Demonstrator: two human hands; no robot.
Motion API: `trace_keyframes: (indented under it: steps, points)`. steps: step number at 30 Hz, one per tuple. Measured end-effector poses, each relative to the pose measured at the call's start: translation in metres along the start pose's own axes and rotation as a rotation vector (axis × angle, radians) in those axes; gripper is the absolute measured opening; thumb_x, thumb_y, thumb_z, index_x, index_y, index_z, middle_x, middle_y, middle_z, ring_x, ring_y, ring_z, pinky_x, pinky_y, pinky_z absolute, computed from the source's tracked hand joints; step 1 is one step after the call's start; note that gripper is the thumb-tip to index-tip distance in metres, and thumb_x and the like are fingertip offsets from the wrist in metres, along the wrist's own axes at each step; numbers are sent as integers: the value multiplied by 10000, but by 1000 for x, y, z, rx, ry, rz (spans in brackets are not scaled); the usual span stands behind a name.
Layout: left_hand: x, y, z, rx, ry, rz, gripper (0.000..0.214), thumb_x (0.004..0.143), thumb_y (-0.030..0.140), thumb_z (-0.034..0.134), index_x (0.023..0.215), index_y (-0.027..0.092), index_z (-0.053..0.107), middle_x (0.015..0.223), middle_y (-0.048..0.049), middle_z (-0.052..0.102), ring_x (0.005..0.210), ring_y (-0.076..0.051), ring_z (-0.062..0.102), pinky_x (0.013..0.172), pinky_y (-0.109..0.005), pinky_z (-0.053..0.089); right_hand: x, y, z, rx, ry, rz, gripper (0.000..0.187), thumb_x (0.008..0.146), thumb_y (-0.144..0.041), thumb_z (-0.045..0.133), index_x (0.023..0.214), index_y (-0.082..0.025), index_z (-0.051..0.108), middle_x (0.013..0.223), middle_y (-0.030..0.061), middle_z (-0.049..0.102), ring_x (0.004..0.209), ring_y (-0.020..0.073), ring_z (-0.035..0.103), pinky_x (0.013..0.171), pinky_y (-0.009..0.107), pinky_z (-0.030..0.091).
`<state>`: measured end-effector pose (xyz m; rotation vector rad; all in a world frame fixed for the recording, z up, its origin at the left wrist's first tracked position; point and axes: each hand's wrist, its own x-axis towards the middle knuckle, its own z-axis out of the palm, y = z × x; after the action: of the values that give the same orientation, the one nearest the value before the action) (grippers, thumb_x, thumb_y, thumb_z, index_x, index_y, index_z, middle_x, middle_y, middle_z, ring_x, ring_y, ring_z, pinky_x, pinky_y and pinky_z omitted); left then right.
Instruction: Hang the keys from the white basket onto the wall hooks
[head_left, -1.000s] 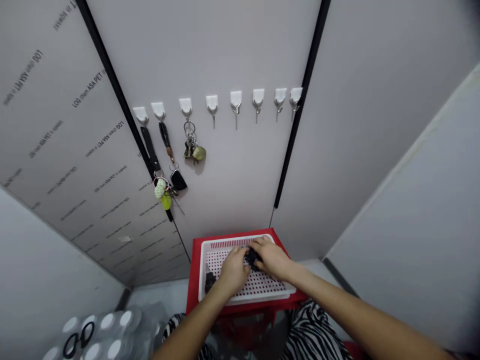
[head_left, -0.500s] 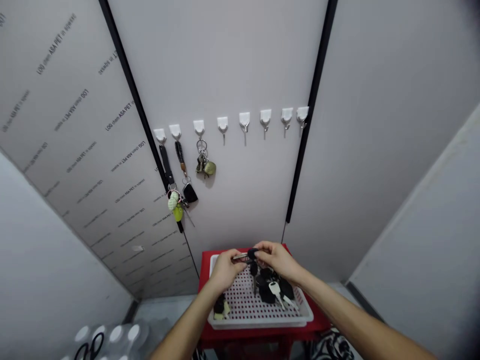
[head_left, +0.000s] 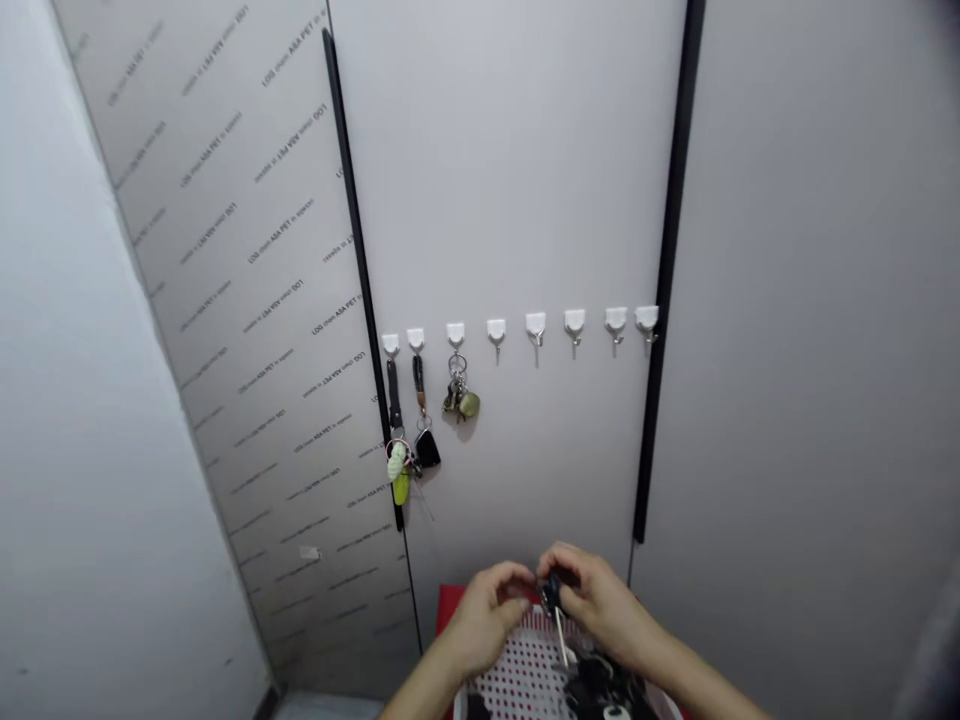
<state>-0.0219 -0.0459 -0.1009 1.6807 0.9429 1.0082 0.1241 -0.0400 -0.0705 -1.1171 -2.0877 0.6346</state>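
Note:
Both my hands are raised together over a white perforated tray (head_left: 517,680) on a red stand (head_left: 448,604). My right hand (head_left: 600,605) pinches a black-headed key (head_left: 555,605) whose metal blade hangs down. My left hand (head_left: 487,610) has its fingers curled right beside that key, touching or nearly touching it. More black keys (head_left: 596,685) lie in the tray below my right wrist.
A row of white wall hooks (head_left: 536,325) runs across the grey panel. The three leftmost carry key bunches: one with a green and white fob (head_left: 398,475), one with a black fob (head_left: 426,448), one with a brass-coloured tag (head_left: 463,400). The other hooks are bare.
The view has tilted upward, so the tray sinks to the bottom edge. My hands came up out of the tray with a key held between them.

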Motion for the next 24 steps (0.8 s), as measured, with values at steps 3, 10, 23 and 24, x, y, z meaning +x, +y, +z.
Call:
trace_keyframes:
  steps: [3, 10, 23, 24]
  points:
    - [5, 11, -3, -48, 89, -9, 97, 590, 94, 432, 663, 118, 492, 565, 26, 473, 548, -61, 415, 544, -173, 339, 5, -13, -2, -64, 3, -112, 224, 597, -78, 348, 711, -169, 518, 686, 26, 521, 632, 110, 455, 586, 212, 355]
    - [28, 71, -33, 177, 204, 80, 72, 616, 165, 420, 605, 122, 476, 513, 32, 421, 492, -61, 379, 490, -175, 311, 37, -40, -24, 73, 136, -45, 215, 664, -269, 387, 700, -140, 556, 595, 31, 535, 556, 115, 463, 550, 239, 367]
    - [38, 121, -68, 739, 264, 241, 136, 643, 255, 411, 612, 158, 502, 568, 20, 496, 548, -85, 425, 511, -185, 309, 71, -68, -48, 424, 167, 103, 132, 570, -107, 383, 682, -136, 445, 559, -32, 477, 400, 35, 391, 432, 189, 335]
    - [39, 120, -69, 688, 265, 228, 127, 639, 245, 413, 603, 155, 495, 545, 26, 482, 528, -79, 417, 502, -181, 309, 69, -69, -48, 441, 160, 124, 150, 585, -127, 382, 719, -137, 448, 564, -31, 480, 394, 36, 394, 428, 194, 335]
